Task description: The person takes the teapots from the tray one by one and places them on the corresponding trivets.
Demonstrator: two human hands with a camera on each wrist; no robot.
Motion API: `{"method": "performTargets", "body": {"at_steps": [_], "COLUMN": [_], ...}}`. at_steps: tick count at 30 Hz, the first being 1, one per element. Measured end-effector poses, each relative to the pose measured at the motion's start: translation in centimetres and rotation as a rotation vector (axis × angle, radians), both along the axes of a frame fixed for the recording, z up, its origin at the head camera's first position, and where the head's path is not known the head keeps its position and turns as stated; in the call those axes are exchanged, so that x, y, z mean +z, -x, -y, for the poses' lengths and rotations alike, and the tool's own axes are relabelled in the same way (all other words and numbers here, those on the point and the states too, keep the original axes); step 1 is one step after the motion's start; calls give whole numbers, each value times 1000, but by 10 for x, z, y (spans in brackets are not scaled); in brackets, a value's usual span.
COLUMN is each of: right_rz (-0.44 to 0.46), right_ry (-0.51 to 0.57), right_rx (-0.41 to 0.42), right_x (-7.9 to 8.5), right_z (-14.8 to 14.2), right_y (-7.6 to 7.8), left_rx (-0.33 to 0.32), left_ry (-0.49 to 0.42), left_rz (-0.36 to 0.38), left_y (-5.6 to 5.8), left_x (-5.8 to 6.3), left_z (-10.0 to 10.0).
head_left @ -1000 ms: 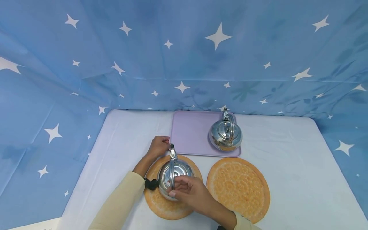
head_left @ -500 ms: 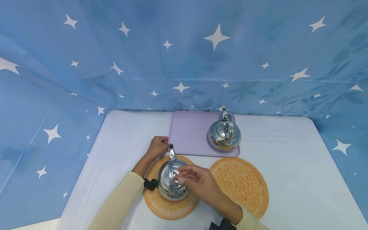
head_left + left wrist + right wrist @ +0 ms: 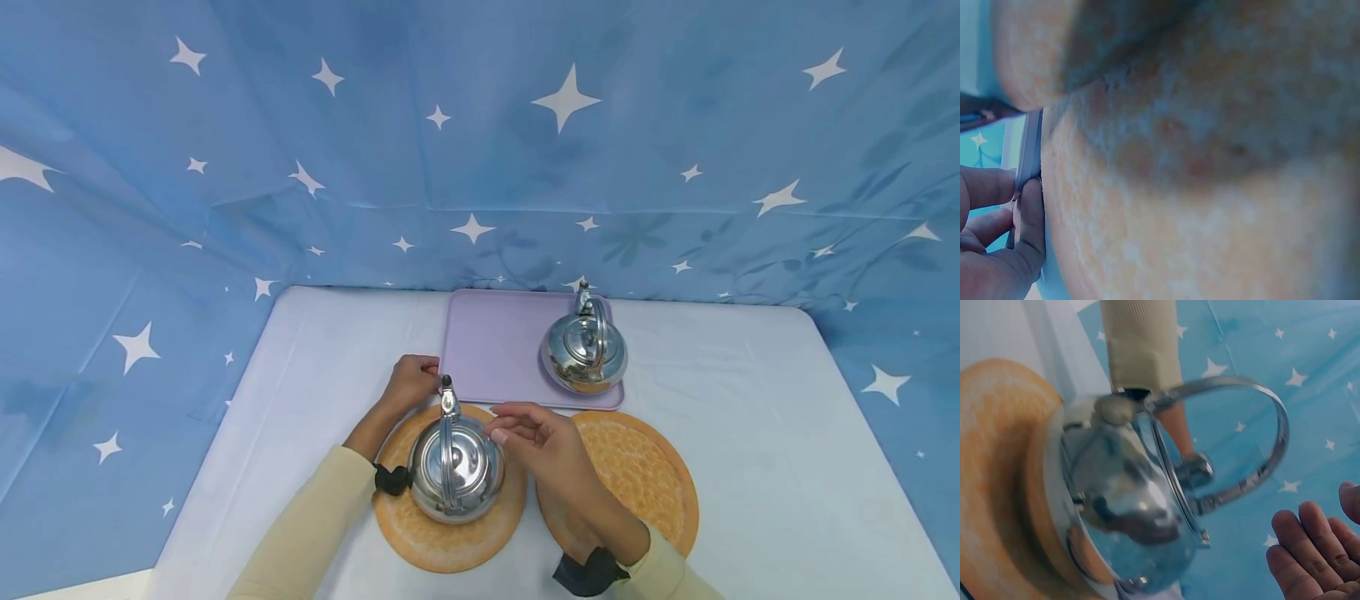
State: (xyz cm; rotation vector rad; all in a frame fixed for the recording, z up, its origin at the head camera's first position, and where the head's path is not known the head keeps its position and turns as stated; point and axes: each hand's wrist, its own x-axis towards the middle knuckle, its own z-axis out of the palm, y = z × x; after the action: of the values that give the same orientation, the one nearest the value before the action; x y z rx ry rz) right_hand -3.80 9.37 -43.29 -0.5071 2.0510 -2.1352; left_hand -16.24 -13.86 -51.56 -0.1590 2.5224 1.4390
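A shiny steel kettle (image 3: 457,471) stands on the left round placemat (image 3: 442,550), which has an orange bread-like print. My left hand (image 3: 412,383) pinches the near-left corner of the lilac tray (image 3: 495,350); thumb and fingers meet on the tray's rim (image 3: 1030,150) in the left wrist view. My right hand (image 3: 551,446) hovers just right of the kettle with relaxed fingers and holds nothing. In the right wrist view, its fingers (image 3: 1316,550) are apart from the kettle's arched handle (image 3: 1279,425). A second steel kettle (image 3: 585,354) sits at the tray's right end.
Partly under my right forearm lies another orange round placemat (image 3: 637,475). A white cloth covers the table (image 3: 757,400). Behind it rises a blue curtain with white stars (image 3: 480,150).
My right hand has come off the kettle's handle and moved right and away from me. The left hand keeps its place at the tray corner. Both kettles stay put.
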Motion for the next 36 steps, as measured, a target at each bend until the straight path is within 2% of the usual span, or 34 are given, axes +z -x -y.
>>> {"method": "performTargets", "body": {"at_steps": [15,22,30,36], "right_rz": [-34,-110,-152,-146], "right_ry": [-67,-63,-85,-91], "right_rx": [-157,-205,-254,-323], "right_x": [6,9,9,11], "right_z": [-25,-37,-53,-62], "right_y": [14,19,26,31], "left_rx": [0,4,0,10], "left_ry": [-6,-3,-3,-8], "left_rz": [-1,12,21,24], "left_y": [0,0,0,-1], "left_x": [0,0,1,2], "left_z": [1,0,-1,-1]}}
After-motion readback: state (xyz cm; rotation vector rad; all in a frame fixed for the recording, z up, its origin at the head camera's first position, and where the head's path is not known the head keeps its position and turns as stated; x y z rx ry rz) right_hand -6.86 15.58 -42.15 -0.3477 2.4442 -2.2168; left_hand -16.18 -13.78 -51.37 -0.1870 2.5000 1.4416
